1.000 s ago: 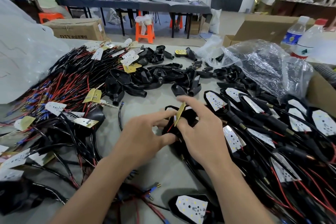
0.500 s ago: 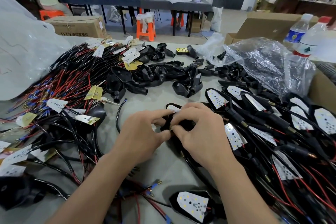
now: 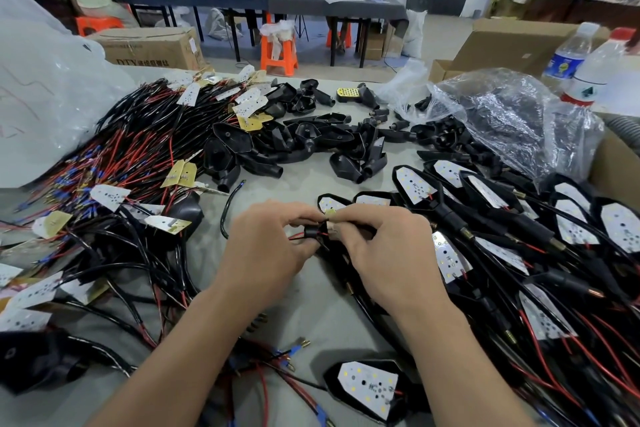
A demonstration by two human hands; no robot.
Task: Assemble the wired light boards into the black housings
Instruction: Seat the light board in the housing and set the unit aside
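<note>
Your two hands meet over the middle of the desk, and the piece in work sits right between them. Your left hand has thumb and forefinger closed narrowly around the round stem of a black housing. A red wire trails out of that stem toward your left palm. Your right hand curls over the wide end of the same housing, its fingers pinching the light board. Only a small yellowish edge of the board shows at the fingertips. The rest of it and the housing's open face are hidden under your right knuckles, so you cannot tell from here whether the board sits flat.

The next move, as I judge it, turns on one thing. The housing's long axis runs roughly left to right, with the stem toward your left hand and the shell toward your right. The board's visible edge stands just above the stem end of the shell, touching it or very close. Your right hand is therefore the nearer one to press the board down. The left only needs to steady the stem and draw wire slack out along that axis.

Finished units lie just to the right of your hands, and empty housings are heaped farther back.
</note>
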